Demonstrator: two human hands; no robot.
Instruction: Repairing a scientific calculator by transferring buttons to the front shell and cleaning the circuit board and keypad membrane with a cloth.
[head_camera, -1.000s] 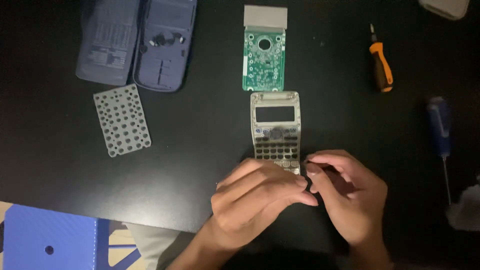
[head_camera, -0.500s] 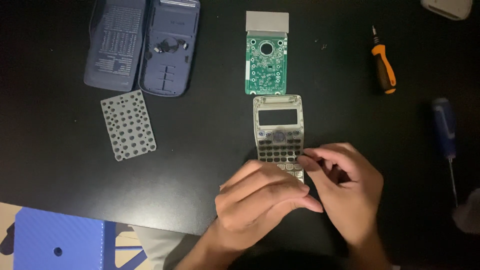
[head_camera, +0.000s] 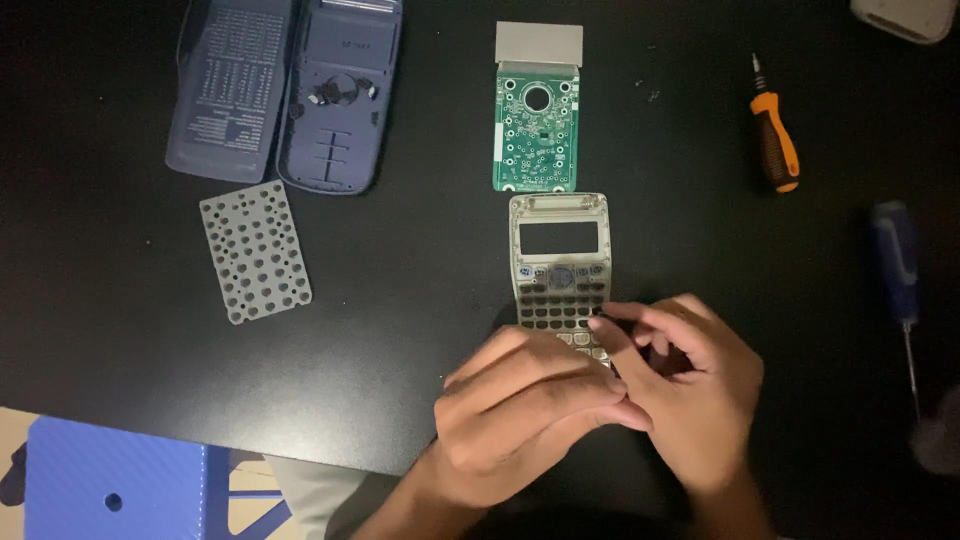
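Since a second ago the hands have barely shifted: the right hand's fingers have slid a little up over the lower key rows, and the view has drifted so everything sits lower in frame.

The calculator front shell (head_camera: 558, 262) lies flat on the black table (head_camera: 400, 300), its empty display window at 12 o'clock and its key end at 6 o'clock under the hands. The left hand (head_camera: 530, 410) covers the bottom edge with fingers curled and closed over it. The right hand (head_camera: 680, 395), at 4 o'clock from the shell, has its fingertips pinched near the right lower corner; whether they hold anything small I cannot tell.

The shell looks like thin, light, stiff plastic, likely to flex or crack; its long side edges seem the safest hold.

At 12 o'clock lies the green circuit board (head_camera: 536, 125), at 10 o'clock the grey rubber keypad sheet (head_camera: 255, 250) and the blue back cover (head_camera: 338, 95).
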